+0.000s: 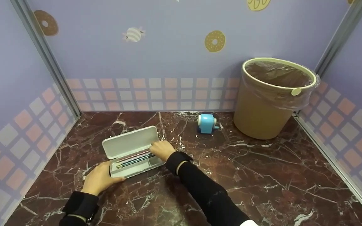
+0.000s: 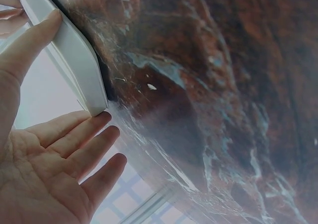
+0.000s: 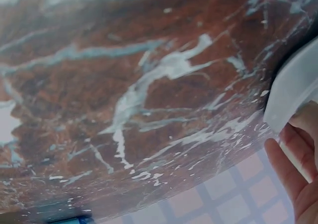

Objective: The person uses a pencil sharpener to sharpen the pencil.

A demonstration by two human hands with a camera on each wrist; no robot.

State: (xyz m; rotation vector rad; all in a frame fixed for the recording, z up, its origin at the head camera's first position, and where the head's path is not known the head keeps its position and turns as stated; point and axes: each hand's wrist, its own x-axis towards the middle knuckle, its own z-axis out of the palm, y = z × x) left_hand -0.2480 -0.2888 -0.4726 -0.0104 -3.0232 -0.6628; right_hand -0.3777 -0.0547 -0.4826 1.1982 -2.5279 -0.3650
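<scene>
An open white pencil case (image 1: 130, 143) lies tilted on the table, its lid raised at the back. Several pencils (image 1: 134, 160) lie side by side in its tray. My left hand (image 1: 98, 177) holds the case's left end, thumb along the front wall and fingers at the end corner; the left wrist view shows the same white wall (image 2: 79, 52) under the thumb. Over the tray's right end is my right hand (image 1: 162, 150), fingers bent down by the pencils' ends. Its fingertips are hidden, so I cannot tell whether they pinch a pencil.
A blue crank pencil sharpener (image 1: 206, 123) stands behind and right of the case. Farther right, a tan bin (image 1: 259, 110) with a clear liner stands by the back wall. Small white bits (image 1: 181, 145) are scattered on the dark marbled table (image 1: 262, 182). Patterned walls (image 1: 174, 56) enclose the table.
</scene>
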